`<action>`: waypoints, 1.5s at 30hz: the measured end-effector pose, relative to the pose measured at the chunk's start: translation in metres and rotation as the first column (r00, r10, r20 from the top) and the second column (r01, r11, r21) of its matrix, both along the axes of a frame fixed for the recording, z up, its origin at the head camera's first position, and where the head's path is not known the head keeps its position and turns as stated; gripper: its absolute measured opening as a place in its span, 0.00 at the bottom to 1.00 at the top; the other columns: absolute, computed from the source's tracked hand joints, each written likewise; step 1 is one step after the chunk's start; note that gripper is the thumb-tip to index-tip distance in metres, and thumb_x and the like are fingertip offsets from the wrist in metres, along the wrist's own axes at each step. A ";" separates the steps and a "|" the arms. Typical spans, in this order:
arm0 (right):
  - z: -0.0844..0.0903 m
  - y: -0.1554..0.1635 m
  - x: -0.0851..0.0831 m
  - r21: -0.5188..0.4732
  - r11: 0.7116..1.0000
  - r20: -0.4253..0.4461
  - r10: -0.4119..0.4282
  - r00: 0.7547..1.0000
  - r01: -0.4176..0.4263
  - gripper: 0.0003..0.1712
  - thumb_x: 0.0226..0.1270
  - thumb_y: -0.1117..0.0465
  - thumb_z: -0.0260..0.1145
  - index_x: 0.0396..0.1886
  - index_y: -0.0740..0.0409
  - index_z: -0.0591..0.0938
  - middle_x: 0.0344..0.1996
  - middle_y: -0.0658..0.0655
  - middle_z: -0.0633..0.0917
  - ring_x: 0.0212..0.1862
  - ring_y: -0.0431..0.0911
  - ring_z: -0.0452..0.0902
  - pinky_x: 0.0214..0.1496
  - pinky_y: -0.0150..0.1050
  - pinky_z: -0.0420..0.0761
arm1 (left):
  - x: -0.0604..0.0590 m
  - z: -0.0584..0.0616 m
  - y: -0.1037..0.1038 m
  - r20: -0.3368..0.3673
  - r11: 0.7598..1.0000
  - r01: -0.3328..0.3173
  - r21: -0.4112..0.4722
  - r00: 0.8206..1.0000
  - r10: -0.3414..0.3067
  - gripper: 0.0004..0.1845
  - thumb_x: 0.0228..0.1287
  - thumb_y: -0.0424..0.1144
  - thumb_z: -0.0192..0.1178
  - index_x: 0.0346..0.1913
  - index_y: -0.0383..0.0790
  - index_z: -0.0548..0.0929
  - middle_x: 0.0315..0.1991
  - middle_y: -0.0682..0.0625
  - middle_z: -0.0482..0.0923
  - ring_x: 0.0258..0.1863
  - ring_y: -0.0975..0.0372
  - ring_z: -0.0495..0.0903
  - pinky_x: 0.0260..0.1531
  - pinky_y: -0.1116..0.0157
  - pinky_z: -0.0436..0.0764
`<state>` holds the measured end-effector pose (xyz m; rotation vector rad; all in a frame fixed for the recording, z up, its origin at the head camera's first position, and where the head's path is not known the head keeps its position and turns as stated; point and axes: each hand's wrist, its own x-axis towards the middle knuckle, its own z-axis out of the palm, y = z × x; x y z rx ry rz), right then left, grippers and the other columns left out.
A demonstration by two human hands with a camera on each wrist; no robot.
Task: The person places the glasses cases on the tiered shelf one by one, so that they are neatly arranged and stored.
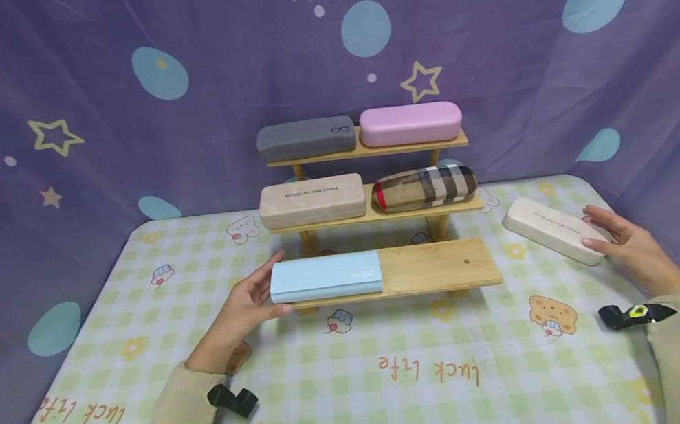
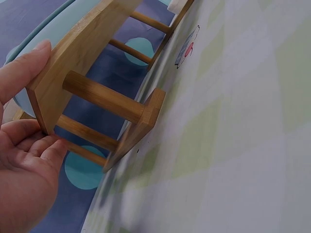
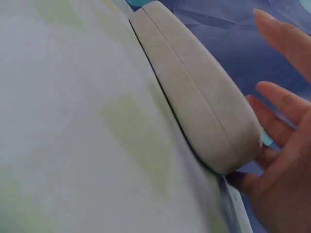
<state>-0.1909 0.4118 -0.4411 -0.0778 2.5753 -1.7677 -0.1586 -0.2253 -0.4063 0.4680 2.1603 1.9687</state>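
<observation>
My left hand is at the left end of a tiered wooden rack. In the left wrist view, its thumb lies on one edge of the lowest wooden board and its fingers reach the opposite corner. A light blue glasses case lies on the left half of that board. Off to the right, my right hand spreads around the near end of an off-white glasses case lying on the table. The thumb stands away from the case in the right wrist view, with the fingertips beside its end.
The middle tier holds a beige glasses case and a plaid one. On the top tier sit a grey case and a pink case. A green checked cloth covers the table; a purple curtain hangs behind.
</observation>
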 end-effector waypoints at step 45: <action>-0.012 0.006 0.000 0.169 0.985 0.062 -0.052 0.997 0.041 0.48 0.58 0.61 0.70 0.75 0.51 0.55 0.56 0.38 0.68 0.46 0.21 0.64 0.41 0.16 0.68 | -0.001 -0.002 0.000 0.021 1.000 -0.009 0.006 1.000 0.009 0.48 0.50 0.24 0.68 0.73 0.38 0.55 0.70 0.35 0.55 0.62 0.68 0.67 0.58 0.76 0.67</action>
